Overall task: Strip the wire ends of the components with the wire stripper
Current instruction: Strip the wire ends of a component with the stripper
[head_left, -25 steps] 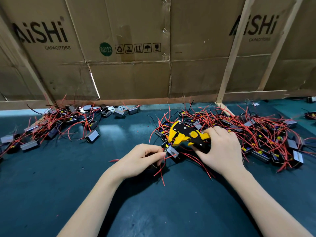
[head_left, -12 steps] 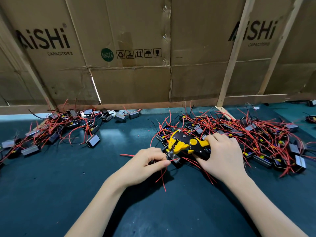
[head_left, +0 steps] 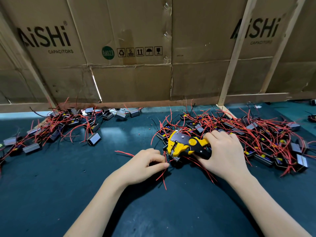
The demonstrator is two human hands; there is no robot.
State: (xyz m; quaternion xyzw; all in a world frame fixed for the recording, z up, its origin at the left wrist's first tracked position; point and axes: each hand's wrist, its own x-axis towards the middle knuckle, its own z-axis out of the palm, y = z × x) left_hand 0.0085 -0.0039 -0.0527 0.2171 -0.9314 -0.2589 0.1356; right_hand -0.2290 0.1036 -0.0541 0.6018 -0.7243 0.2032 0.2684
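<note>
At frame centre, our right hand (head_left: 225, 154) grips the wire stripper (head_left: 186, 145); our left hand (head_left: 145, 165) pinches a red wire (head_left: 162, 175) beside its head.

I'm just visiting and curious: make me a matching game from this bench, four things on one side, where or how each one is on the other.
Things:
1. yellow and black wire stripper
2. left hand
3. lone grey box component
4. brown cardboard wall

Places or states:
A. pinches thin red wire
B. stands behind the dark mat
C. gripped by the right hand
D. lies by the left-side pile

Pairs: 1-C, 2-A, 3-D, 4-B
</note>
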